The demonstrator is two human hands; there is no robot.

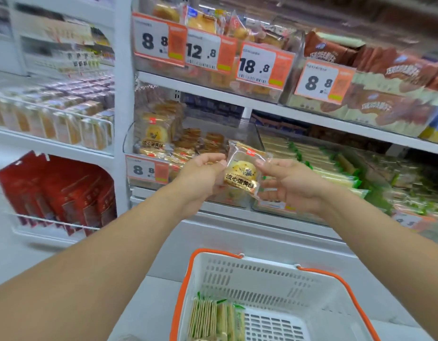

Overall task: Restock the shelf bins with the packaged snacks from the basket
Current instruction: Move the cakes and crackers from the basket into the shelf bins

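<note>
I see both hands up at middle shelf — left hand (200, 173) and right hand (289, 183) each pinch edge of pastry packet (243, 172), held before clear bin (188, 143). Basket (262, 274) below — cracker packs (213, 318) inside.

A pastry packet (245, 171) sits between the two hands, the left hand (200, 173) gripping its left edge and the right hand (287, 183) its right edge, in front of the middle shelf. Just behind and to the left of the packet stands a clear bin (139, 134) with more such packets in it, and a price tag (148, 169) hangs on its front. To the right of that bin, on the same shelf, lie rows of cracker packs (318, 158). The upper shelf (213, 91) above carries bins with price tags along their fronts. Below the hands, on the floor before the shelves, stands a basket (262, 279) with cracker packs in its left corner.
</note>
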